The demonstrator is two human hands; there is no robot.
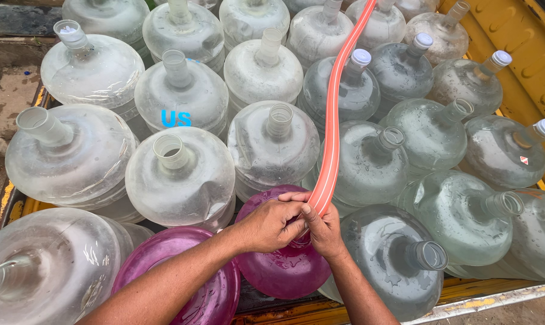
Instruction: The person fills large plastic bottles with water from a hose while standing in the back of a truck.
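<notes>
A: What is seen overall?

B: A yellow metal truck bed (528, 54) is packed with large clear plastic water jugs (182, 174), standing close together in rows. Those on the right appear filled; four at the back right are closed with white caps (361, 57), while several nearer ones are left uncapped. The jugs on the left are open at the neck and look empty, though that is only judged from their dull, dented walls.

A: And the coloured ones?

B: Two magenta translucent plastic jugs are placed at the near edge. One (182, 277) is partly hidden under the left forearm. The other magenta jug (284, 265) is being worked on at its neck.

A: Where is the hose?

B: A long orange-red flexible hose (332, 114) is run from the top of the frame down across the filled jugs, and its end is held at the mouth of that second magenta jug, touching or entering it; the opening itself is hidden by the hands.

A: How are the hands placed?

B: The left hand (272, 225) is closed around the neck area, and the right hand (323, 229) is pinched on the hose end, both pressed together.

A: How far along is the filling judged to be?

B: Roughly half of the jugs, perhaps; the left-hand jugs are left to do.
</notes>
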